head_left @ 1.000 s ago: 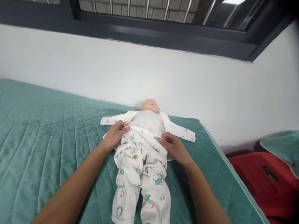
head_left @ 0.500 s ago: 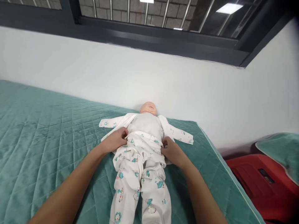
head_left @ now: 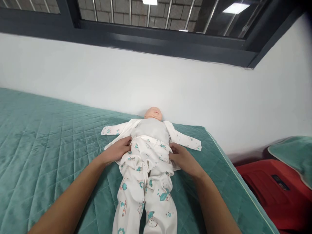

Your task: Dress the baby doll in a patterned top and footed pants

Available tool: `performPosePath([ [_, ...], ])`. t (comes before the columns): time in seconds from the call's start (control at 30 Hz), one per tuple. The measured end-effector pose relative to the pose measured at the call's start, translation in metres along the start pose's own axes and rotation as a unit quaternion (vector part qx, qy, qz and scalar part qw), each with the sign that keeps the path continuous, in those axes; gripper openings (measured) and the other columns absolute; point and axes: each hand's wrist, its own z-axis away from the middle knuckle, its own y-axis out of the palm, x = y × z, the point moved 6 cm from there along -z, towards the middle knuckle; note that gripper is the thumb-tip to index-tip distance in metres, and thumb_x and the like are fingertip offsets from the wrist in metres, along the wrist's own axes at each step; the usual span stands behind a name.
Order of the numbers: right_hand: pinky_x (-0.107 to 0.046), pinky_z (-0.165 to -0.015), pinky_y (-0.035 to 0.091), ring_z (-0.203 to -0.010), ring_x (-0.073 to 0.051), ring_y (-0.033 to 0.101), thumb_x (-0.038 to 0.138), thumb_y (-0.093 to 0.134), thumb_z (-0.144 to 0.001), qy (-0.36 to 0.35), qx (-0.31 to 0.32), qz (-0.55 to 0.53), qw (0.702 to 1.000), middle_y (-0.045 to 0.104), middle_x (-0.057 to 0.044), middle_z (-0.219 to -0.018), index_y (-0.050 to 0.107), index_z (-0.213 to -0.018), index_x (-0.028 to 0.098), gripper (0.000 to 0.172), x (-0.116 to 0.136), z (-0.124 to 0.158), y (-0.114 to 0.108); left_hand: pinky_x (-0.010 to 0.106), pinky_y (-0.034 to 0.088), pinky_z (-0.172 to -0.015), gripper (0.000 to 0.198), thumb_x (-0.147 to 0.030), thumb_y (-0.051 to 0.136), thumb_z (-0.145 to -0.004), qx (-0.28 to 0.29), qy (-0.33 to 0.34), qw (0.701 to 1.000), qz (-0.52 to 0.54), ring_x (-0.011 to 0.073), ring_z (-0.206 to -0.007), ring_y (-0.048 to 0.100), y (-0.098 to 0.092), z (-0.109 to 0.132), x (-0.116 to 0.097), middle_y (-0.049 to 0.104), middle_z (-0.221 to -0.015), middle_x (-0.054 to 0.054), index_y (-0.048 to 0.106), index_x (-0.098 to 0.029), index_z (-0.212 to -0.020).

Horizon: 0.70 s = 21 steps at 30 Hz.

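A baby doll [head_left: 151, 128] lies on its back in the middle of the frame, on a bed [head_left: 48, 130] covered with a teal quilted spread. Its head is at the white wall [head_left: 219, 97].

The printed trousers [head_left: 146, 175] cover the doll from the waist down to the bottom edge of the frame. The left hand [head_left: 117, 151] sits at the waistband on the frame's left side, and the right hand [head_left: 181, 157] sits at the waistband on the frame's right side. On each hand the fingers are curled together and closed on the waistband cloth, with the doll's hips between them.

An open white top [head_left: 110, 130] lies spread under the grey torso, its sleeves stretched out to either side.

The trousers look like thin, soft knit: light, limp and likely to bunch or slide over the smooth body. The elastic waistband at the two hips is probably the firmest place to hold them. The doll itself looks light and fairly stiff, so it would probably shift on the spread if tugged from one side only.

By count there is one doll, one pair of trousers with two legs, one top with two sleeves, and two hands. There is also one red object [head_left: 268, 191] at lower right, one teal cloth [head_left: 292, 156] above it, and one dark-framed window [head_left: 146, 35] along the top.
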Motion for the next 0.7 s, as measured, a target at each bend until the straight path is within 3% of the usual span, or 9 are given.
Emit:
performPosePath([
  [0.17, -0.022, -0.059, 0.037, -0.067, -0.011, 0.049, 0.021, 0.060, -0.072, 0.021, 0.036, -0.132, 0.990, 0.057, 0.003, -0.077, 0.056, -0.087, 0.019, 0.016, -0.006, 0.002, 0.003, 0.034, 0.046, -0.089, 0.032, -0.038, 0.059, -0.080, 0.020, -0.005, 0.993, 0.116, 0.0250, -0.098, 0.060, -0.001, 0.007, 0.002, 0.071, -0.101, 0.005, 0.067, -0.018, -0.104],
  [0.37, -0.029, -0.068, 0.046, -0.074, -0.017, 0.056, 0.029, 0.064, -0.071, 0.007, 0.041, -0.046, 0.998, 0.065, 0.001, -0.076, 0.064, -0.084, 0.019, 0.016, -0.003, 0.003, 0.006, 0.035, 0.049, -0.083, 0.040, -0.029, 0.065, -0.074, 0.117, -0.013, 0.987, 0.105, 0.0240, -0.091, 0.063, 0.009, 0.011, -0.007, 0.071, -0.099, 0.007, 0.064, -0.017, -0.112],
  [0.57, -0.032, -0.073, 0.050, -0.082, -0.021, 0.060, 0.032, 0.069, -0.069, 0.004, 0.040, -0.004, 0.999, 0.070, -0.002, -0.086, 0.068, -0.096, 0.018, 0.030, 0.003, 0.003, 0.009, 0.037, 0.050, -0.083, 0.035, -0.031, 0.063, -0.070, 0.032, -0.006, 0.999, -0.022, 0.0269, -0.091, 0.063, 0.005, 0.005, -0.006, 0.072, -0.091, 0.007, 0.066, -0.016, -0.102],
  [0.7, -0.029, -0.072, 0.049, -0.086, -0.022, 0.062, 0.030, 0.068, -0.071, 0.012, 0.028, 0.000, 1.000, 0.071, -0.002, -0.091, 0.068, -0.104, 0.018, 0.036, 0.007, 0.006, 0.012, 0.038, 0.049, -0.085, 0.041, -0.032, 0.064, -0.072, -0.006, -0.007, 0.999, 0.043, 0.0292, -0.097, 0.063, 0.013, 0.005, -0.007, 0.072, -0.099, 0.008, 0.065, -0.015, -0.109],
])
